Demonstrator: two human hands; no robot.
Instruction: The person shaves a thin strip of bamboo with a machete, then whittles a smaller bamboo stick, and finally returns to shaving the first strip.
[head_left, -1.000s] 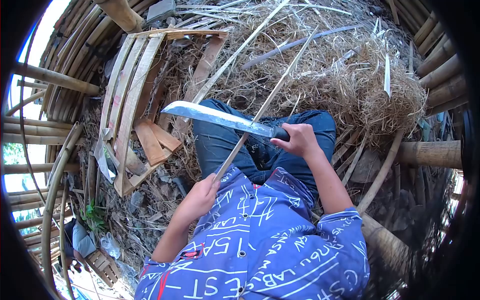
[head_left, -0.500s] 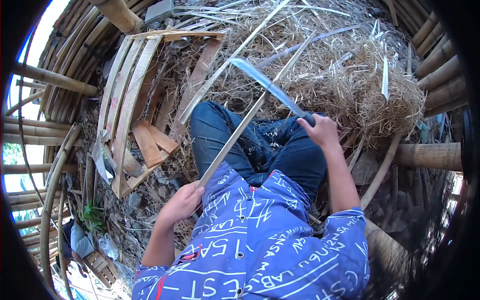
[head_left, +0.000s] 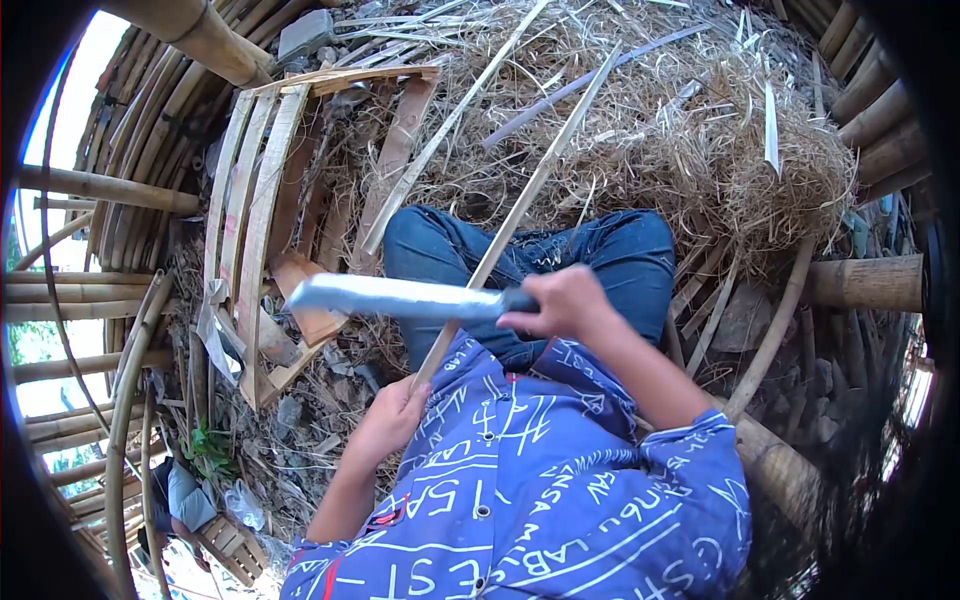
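Observation:
My left hand (head_left: 396,412) grips the near end of a long thin bamboo strip (head_left: 530,200) that runs up and to the right over my knees. My right hand (head_left: 562,303) holds the dark handle of a big knife (head_left: 395,296). Its wide blade points left and lies across the strip just above my left hand. The blade looks blurred. I sit with my legs in blue jeans (head_left: 620,255) and wear a blue printed shirt.
A heap of pale bamboo shavings (head_left: 700,130) lies ahead of my knees. A frame of curved wooden slats (head_left: 250,200) lies to the left. Thick bamboo poles (head_left: 860,282) ring the spot. Another person (head_left: 185,495) crouches far below left.
The knife was out along the strip, blade pointing away, half a second ago. It has swung back toward me and now lies across the strip near my left hand.

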